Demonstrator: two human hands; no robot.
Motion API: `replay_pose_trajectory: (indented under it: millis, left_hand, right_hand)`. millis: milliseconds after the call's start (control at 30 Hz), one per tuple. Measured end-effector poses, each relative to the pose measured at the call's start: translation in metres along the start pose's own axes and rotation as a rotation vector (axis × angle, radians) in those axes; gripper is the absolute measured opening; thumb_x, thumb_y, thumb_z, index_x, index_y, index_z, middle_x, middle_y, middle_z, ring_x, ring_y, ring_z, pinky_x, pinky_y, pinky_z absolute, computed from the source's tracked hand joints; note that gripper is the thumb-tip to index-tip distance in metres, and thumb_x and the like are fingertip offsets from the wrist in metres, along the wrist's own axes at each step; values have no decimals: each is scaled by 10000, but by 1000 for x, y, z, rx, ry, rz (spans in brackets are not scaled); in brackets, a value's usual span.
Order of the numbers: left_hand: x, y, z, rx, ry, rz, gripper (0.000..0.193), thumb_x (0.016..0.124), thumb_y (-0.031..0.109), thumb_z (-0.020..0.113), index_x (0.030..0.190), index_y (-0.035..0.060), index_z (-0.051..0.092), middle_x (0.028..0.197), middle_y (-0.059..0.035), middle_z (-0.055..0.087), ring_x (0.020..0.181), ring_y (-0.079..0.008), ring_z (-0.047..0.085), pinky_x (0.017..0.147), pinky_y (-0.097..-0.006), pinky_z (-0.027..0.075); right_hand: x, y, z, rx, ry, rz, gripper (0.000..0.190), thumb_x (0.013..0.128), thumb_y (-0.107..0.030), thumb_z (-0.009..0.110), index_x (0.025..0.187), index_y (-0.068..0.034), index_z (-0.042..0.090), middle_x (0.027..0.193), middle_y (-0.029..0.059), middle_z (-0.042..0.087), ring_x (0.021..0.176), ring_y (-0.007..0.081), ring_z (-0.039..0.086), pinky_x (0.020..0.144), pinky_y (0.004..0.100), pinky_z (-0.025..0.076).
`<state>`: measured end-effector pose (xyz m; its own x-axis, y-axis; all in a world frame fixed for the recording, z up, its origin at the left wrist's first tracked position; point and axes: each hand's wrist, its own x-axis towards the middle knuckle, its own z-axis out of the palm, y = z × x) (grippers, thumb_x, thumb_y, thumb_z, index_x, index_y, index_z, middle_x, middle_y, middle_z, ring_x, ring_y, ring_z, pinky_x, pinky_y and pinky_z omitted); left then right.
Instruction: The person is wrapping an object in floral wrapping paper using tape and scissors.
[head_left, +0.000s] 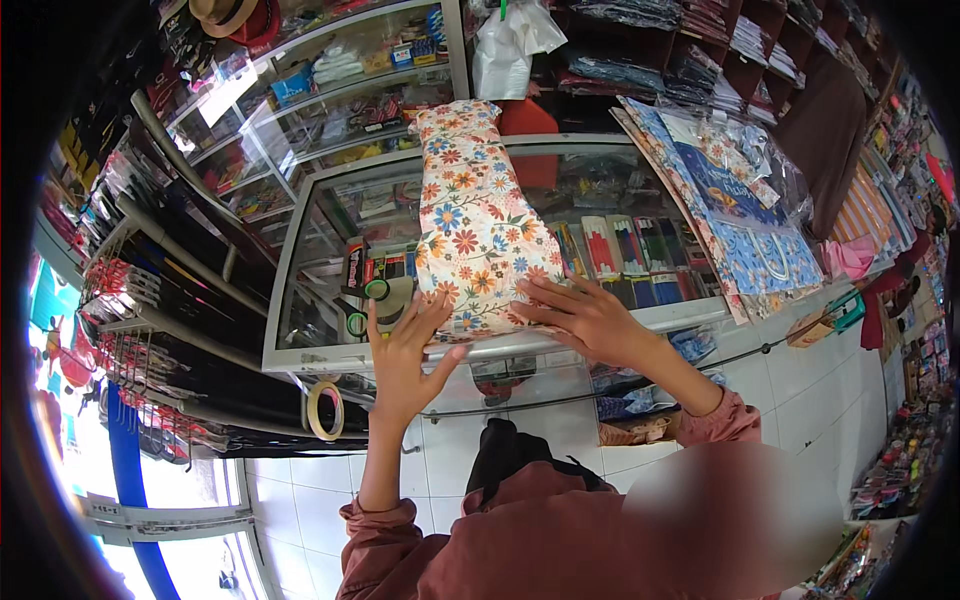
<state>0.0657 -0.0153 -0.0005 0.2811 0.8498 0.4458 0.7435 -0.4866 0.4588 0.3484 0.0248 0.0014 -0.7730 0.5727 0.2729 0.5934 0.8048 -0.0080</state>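
A long package in floral gift wrapping paper (480, 225) lies on the glass-topped display counter (315, 358), narrow at the far end and wider towards me. My left hand (405, 360) rests with spread fingertips on its near left corner, the thumb along the front edge. Flat over the near right part lies my right hand (592, 319), fingers apart on the paper. Neither hand grips anything. Scissors with green-and-black handles (377, 282) are just left of the package, partly hidden by my left hand.
A roll of tape (313, 412) is by the counter's front left corner. Gift bags and folded wrapping paper (757, 217) lie at the right end. Hanging goods on metal rails (187, 322) stand close on the left. Glass shelves (352, 82) rise behind.
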Motion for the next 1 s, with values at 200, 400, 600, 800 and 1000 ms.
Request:
replay_pose_trajectory:
  millis: [200,400,600,800,1000]
  left_hand:
    - [2,-4,-5,121,-78,80,615,681,399,810,1229,187,629,1482,-70,397,1416,-384,230,1125,-611,17]
    - [-3,34,12,74,-71,159,886,684,423,794,1401,64,417,1499,-205,303,1419,-383,216,1139,-533,158]
    - [-9,36,32,151,-186,95,891,750,270,738,1460,8,267,1513,-212,253,1388,-381,271,1108,-457,275]
    - [-17,22,22,177,-186,77,812,792,260,707,1451,21,297,1495,-172,319,1384,-333,299,1105,-448,281]
    - [-22,3,6,150,-188,122,619,839,80,618,1412,37,388,1479,-158,361,1362,-308,354,1097,-448,302]
  right_hand:
    - [6,-3,-20,254,-64,39,636,873,-450,609,1420,-187,420,1487,103,362,1389,235,326,1161,523,97]
    - [11,-36,-2,379,-1,-60,743,856,-512,604,1375,-12,426,1443,179,392,1355,273,370,1158,519,126]
    - [11,-48,15,256,15,-46,744,885,-517,567,1414,-30,376,1466,162,364,1357,266,362,1140,466,223]
    - [-7,-42,-8,245,54,116,773,821,-274,669,1450,-25,294,1465,141,366,1350,270,369,1093,409,318]
    - [-26,-23,-2,179,126,64,557,844,-214,659,1357,-89,483,1410,59,470,1290,209,457,1039,408,394]
